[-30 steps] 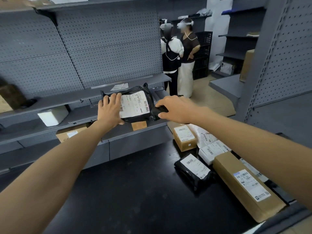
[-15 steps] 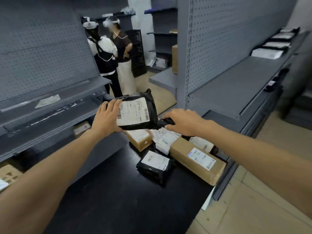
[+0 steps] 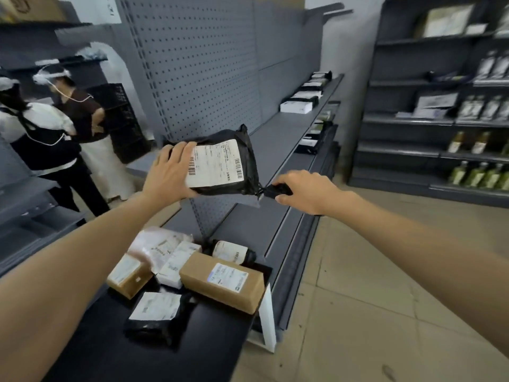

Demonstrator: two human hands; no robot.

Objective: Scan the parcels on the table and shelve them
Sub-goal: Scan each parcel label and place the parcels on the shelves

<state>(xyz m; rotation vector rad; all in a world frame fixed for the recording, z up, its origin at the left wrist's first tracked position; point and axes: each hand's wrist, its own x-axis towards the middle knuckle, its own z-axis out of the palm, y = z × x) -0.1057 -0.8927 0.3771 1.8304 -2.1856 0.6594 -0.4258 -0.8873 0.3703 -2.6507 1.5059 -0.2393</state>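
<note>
My left hand (image 3: 170, 172) fingers grip the black parcel (image 3: 220, 164) dead centre. My right hand (image 3: 305, 191) clutches the scanner (image 3: 276, 190) beside it at 3 o'clock. Shelved parcels (image 3: 296, 106) sit at 1 o'clock, and about six waiting parcels (image 3: 223, 282) lie on the desk (image 3: 192, 354) at 6 o'clock.
</note>
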